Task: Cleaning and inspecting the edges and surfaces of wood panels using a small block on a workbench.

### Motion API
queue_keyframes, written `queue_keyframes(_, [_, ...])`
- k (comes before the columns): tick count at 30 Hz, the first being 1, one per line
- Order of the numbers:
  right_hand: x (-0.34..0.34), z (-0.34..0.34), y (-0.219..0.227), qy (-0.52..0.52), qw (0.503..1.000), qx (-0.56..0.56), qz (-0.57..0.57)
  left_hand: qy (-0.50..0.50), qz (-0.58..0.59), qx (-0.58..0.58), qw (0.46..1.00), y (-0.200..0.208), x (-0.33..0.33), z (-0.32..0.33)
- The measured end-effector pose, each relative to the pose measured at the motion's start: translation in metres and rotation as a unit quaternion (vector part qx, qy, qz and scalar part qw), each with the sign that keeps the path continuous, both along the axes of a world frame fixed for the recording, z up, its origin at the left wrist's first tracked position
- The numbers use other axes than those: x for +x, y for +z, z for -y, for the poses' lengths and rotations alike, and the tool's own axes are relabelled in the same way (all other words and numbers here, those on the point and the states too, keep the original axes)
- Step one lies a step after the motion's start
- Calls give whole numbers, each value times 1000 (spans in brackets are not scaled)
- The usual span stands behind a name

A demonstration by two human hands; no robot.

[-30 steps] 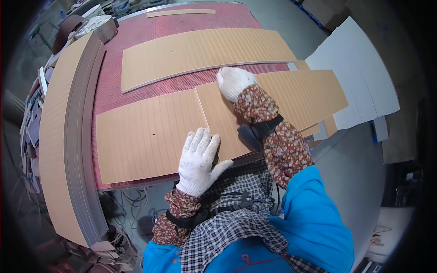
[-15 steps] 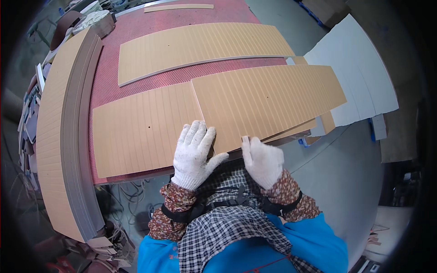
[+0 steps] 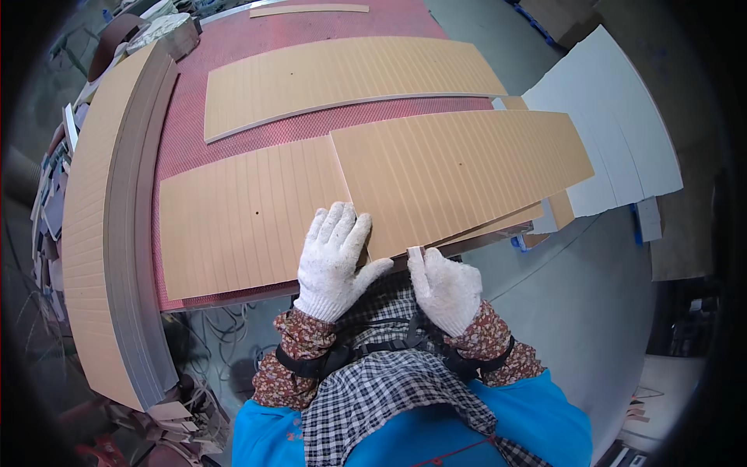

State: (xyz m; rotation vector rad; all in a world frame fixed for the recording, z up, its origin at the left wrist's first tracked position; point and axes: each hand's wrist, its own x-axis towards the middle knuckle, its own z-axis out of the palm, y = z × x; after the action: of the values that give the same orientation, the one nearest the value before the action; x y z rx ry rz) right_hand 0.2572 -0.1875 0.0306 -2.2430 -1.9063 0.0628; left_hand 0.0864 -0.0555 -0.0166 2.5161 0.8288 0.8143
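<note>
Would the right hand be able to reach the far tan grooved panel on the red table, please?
Probably yes: the right hand sits at the table's near edge, and nothing upright stands between it and the far tan grooved panel.

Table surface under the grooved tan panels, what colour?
Red mesh-textured table top, clearest in the head view, beneath the grooved tan panels.

- We see a third grooved tan panel (image 3: 342,82) lying across the far half of the red mesh worktop (image 3: 194,117) — apart from the nearer ones.
- A narrow tan strip (image 3: 310,10) rests at the worktop's far edge.
- Along its left edge runs a tall stack of tan boards (image 3: 105,226), grey at the sides.
- Off the right edge we find white sheets (image 3: 615,132) over the grey floor (image 3: 591,311).
- Below the left corner — offcuts (image 3: 167,416) and cables (image 3: 226,335).
</note>
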Motion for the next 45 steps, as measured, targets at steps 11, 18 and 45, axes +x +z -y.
queue_keyframes(11, [19, -86, 2, -29, 1000, -2, -1, -2, -1, -4, 1000, 4, 0, 1])
queue_keyframes(18, [39, -205, 9, -37, 995, -72, 65, -7, 8, -6, 1000, 3, -1, 2])
queue_keyframes(45, [-4, -4, 3, -38, 998, -36, 24, 1, 6, -15, 1000, 6, -2, 1])
